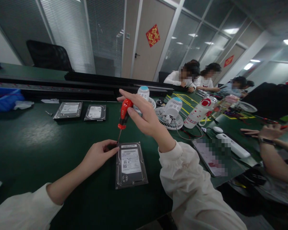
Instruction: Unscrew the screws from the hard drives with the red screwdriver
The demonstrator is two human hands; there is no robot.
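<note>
A hard drive (pixel 131 164) with a white label lies flat on the green table in front of me. At its far left corner my left hand (pixel 99 155) grips the edge, thumb and index finger close around the screwdriver's tip. Standing nearly upright on that corner is a screwdriver (pixel 123 115) with a red and black handle. My right hand (pixel 142 113) holds the handle between thumb and fingers, with the fingers fairly straight. Any screw under the tip is too small to make out.
Two more hard drives, one (pixel 68 110) beside the other (pixel 95 112), lie at the back left near a blue bin (pixel 6 99). White fans (pixel 171 111), a bottle (pixel 199 111) and a tablet-like device (pixel 211 156) are on the right. A co-worker's hand (pixel 270 131) is at the far right.
</note>
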